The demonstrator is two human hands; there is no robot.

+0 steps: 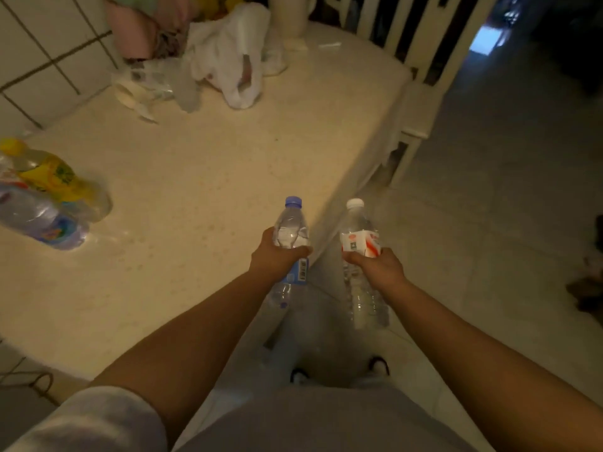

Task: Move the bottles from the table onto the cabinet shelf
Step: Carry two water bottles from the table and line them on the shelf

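Step in hand, as judged: carrying two bottles away from the table toward the cabinet, which is not in view.

Far left, on the table near its edge: a yellow-labelled bottle and a clear bottle with a blue label, both lying on their sides, touching each other, well apart from either hand. These remain to be moved.

Left hand: fingers curled round the middle of a blue-capped bottle, cap up and tilted slightly forward. It sits over the table's near corner, lifted clear as far as can be told.

Right hand: fingers wrapped round a white-capped bottle at its red and white label, neck up, base hanging below the hand over the floor, just beside the table edge.

Advice: keep both grips at mid-body. The thin plastic likely flexes, so squeeze firmly but not hard. Keep the bottles apart while turning, clear of the table corner. Set one down on the shelf at a time.

Back of table: a white plastic bag and crumpled wrappers.
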